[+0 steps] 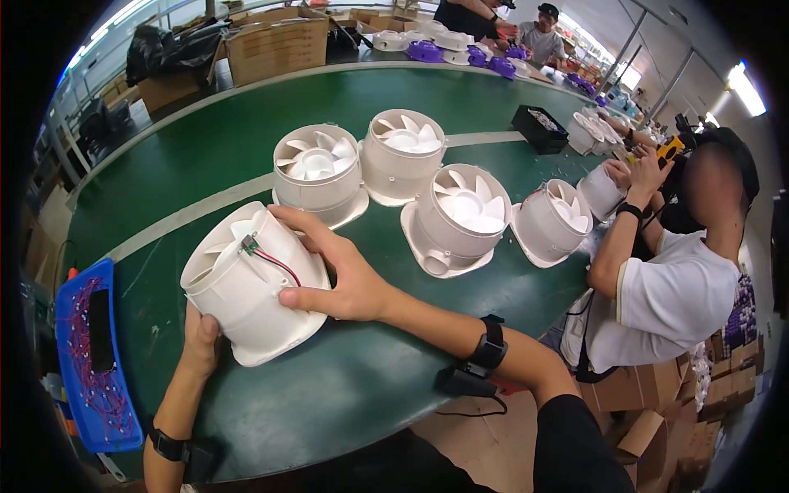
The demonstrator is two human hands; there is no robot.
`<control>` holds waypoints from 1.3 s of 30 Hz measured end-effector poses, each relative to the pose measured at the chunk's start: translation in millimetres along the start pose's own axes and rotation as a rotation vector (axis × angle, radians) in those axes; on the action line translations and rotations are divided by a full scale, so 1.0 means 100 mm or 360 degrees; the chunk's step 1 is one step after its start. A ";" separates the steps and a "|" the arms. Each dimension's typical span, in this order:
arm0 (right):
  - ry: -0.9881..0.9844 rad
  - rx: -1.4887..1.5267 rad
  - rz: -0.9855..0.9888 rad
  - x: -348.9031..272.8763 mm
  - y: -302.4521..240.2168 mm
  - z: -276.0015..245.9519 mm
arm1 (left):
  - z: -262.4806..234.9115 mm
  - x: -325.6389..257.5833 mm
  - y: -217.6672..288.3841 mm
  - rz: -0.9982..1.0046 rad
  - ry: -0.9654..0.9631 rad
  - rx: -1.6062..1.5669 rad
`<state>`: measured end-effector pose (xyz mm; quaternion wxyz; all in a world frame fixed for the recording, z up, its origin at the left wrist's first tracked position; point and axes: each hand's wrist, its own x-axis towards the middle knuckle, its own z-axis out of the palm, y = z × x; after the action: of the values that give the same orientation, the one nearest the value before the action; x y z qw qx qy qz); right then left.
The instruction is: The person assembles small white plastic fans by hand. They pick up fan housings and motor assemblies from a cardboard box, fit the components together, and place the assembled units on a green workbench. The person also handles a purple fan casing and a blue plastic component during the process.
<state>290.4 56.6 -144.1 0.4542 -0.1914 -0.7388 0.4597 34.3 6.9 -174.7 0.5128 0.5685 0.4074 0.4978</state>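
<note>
The person's left hand (200,338) and right hand (349,278) hold one white fan (251,308) tilted over the near counter (370,370), fingers (306,300) around its casing; beyond it four more white fans (318,187) stand blades up, with one black box (546,142) behind and one blue tray (119,442) of wires at left

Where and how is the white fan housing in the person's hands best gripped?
The white fan housing is wide, round and tilted leftward, so probably best held by its outer wall from left and right at once, as the left hand and right hand do. Better keep clear of the green circuit board and red and black wires.
</note>
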 end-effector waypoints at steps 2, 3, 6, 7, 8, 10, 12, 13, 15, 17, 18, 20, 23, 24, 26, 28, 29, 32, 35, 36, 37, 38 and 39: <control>0.0016 -0.0030 -0.0012 0.00 0.00 0.00 | -0.04 0.00 -0.02 -0.0008 -0.0043 0.0030; 0.0012 -0.0046 -0.0016 0.01 0.00 0.00 | -0.05 0.00 0.00 -0.0011 -0.0061 0.0047; 0.0007 -0.0085 -0.0030 0.01 0.00 0.01 | -0.11 -0.01 -0.06 0.0000 -0.0056 0.0030; 0.0010 -0.0092 -0.0035 0.01 0.00 0.01 | -0.11 -0.02 -0.07 -0.0004 -0.0064 0.0034; 0.0012 -0.0098 -0.0041 0.00 0.00 0.01 | -0.11 -0.01 -0.06 -0.0008 -0.0071 0.0038; 0.0007 -0.0129 -0.0049 0.00 -0.01 0.00 | -0.09 0.00 -0.04 -0.0005 -0.0078 0.0043; 0.0007 -0.0143 -0.0052 -0.01 -0.01 -0.01 | -0.06 0.01 -0.02 0.0006 -0.0077 0.0051; 0.0009 -0.0141 -0.0050 -0.02 0.00 -0.02 | -0.04 0.02 -0.02 0.0005 -0.0087 0.0046; 0.0002 -0.0172 -0.0045 0.01 0.01 -0.01 | -0.05 0.02 0.00 0.0014 -0.0083 0.0049; -0.0021 -0.0236 -0.0043 0.01 -0.04 -0.02 | -0.06 0.01 -0.01 0.0005 -0.0094 0.0050; -0.0047 -0.0184 -0.0030 0.02 -0.02 0.00 | -0.09 -0.02 -0.02 0.0010 -0.0073 0.0057; 0.0055 -0.0065 0.0010 -0.02 -0.03 0.01 | -0.03 0.00 -0.02 0.0018 -0.0070 -0.0015; 0.0037 -0.0111 -0.0038 -0.03 -0.03 0.00 | 0.00 0.04 0.00 0.0092 -0.0093 -0.0041; 0.0031 -0.0123 -0.0011 -0.04 -0.02 0.00 | -0.01 0.05 0.01 0.0112 -0.0117 -0.0037; 0.0021 -0.0064 -0.0022 -0.04 0.03 0.04 | 0.05 0.09 0.14 0.0219 -0.0079 -0.0109; -0.0001 0.0072 0.0065 -0.03 0.02 0.04 | 0.04 0.11 0.17 0.0277 -0.0104 -0.0170; -0.0023 0.0203 0.0153 -0.01 -0.01 0.04 | 0.01 0.09 0.18 0.0264 -0.0119 -0.0197; -0.0102 0.0167 0.0397 0.00 -0.06 0.02 | -0.02 0.05 0.10 -0.0033 -0.0133 -0.0675; -0.0248 0.0063 0.0348 -0.06 -0.05 0.02 | -0.08 0.09 0.10 -0.0227 -0.0217 -0.0894; -0.0255 0.0112 0.0394 -0.06 -0.08 0.04 | -0.08 0.10 0.10 -0.0286 -0.0248 -0.0928; -0.0263 0.0161 0.0437 -0.05 -0.12 0.07 | -0.06 0.11 0.12 -0.0252 -0.0180 -0.0853; -0.0205 0.0172 0.0392 -0.06 -0.05 0.08 | -0.04 0.13 0.13 -0.0218 -0.0116 -0.0778; -0.0123 0.0180 0.0358 -0.06 -0.04 0.10 | -0.02 0.13 0.15 -0.0190 -0.0052 -0.0702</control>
<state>285.0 45.6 -145.4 0.3812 -0.2293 -0.7024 0.5556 33.9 17.9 -157.7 0.6598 0.4255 0.3133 0.5343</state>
